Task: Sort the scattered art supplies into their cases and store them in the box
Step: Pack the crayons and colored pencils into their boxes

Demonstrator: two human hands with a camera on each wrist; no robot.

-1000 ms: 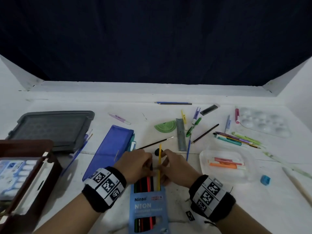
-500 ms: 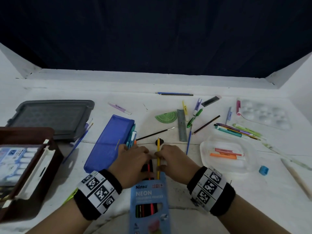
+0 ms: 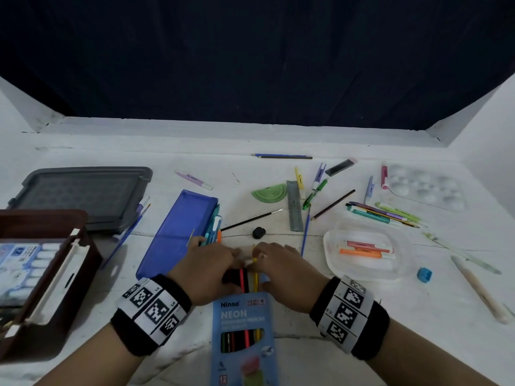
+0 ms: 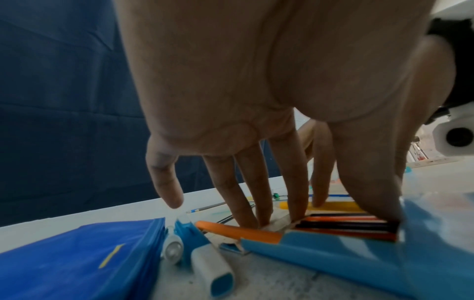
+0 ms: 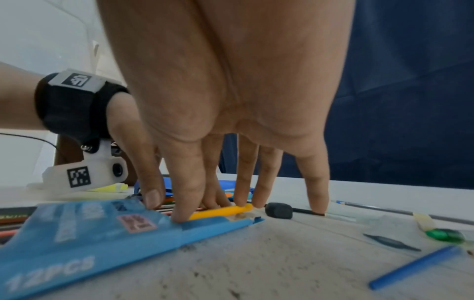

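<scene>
Left hand (image 3: pixel 204 270): fingers extended, tips pressed on the open flap end of the blue cardboard pencil box (image 3: pixel 243 341); nothing gripped. Right hand (image 3: pixel 287 271): fingers nearly straight, thumb and fingertips touching the yellow pencil (image 5: pixel 220 211) at the box mouth; pinch or mere push not discernible. Pencil part-inserted, blunt end protruding beyond the mouth beside black and red pencils already inside. Box flat on the rough white bench (image 3: pixel 306 358), glossy, printed "NEON". Left of box: blue rectangular case (image 3: pixel 175 232) and dark brown storage box (image 3: pixel 53 274). Beyond box: small black rounded eraser (image 3: pixel 259 232). Right of box: clear plastic tray (image 3: pixel 365 274) with highlighters.
</scene>
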